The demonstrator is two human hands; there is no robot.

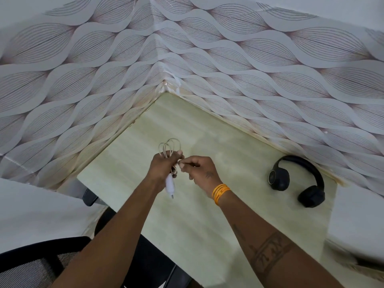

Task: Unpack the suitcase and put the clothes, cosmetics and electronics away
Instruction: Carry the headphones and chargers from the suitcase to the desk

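Over the middle of the pale green laminate desk (207, 204), a thin cream-white charging cable with a white plug body (170, 163) is being held in loose loops. The left hand (164, 166) is gripping the bundle, the plug dangling toward six o'clock, while the right hand (199, 168) is pinching a strand at the bundle's three o'clock side. Risk, as I judge it: the loops are standing free above the fist and could be springing open if the pinch is slackening, and the hanging plug could be knocking against the desk. Black over-ear headphones (299, 180) are lying on the desk at three o'clock, well apart, beside the leaf-patterned wallpaper (228, 59). Orange bangles (220, 192) are circling the right wrist. No brand or label is legible; forearm tattoo markings are staying unreadable.
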